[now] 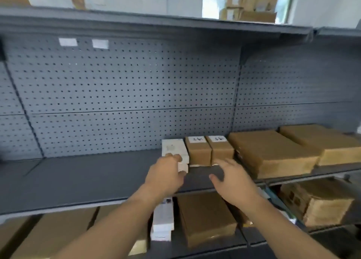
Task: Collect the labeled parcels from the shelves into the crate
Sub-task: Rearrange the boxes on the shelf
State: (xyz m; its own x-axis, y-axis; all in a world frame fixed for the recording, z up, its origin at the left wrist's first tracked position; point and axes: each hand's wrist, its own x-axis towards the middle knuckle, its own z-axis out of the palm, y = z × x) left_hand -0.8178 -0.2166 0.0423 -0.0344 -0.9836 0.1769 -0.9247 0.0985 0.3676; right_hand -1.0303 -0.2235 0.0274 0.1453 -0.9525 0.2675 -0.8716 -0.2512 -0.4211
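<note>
Two labeled parcels [210, 151] stand beside two stacked white boxes [173, 148] pinched in my left hand [166, 177]'s fingers [176, 157]; right hand [233, 182]'s fingers [224, 163] spread.

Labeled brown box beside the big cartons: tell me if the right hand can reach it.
Probably yes. The right hand hovers open just before the labeled brown box, nothing between; the left hand grips the white box aside. The big carton alongside may crowd the fingers.
</note>
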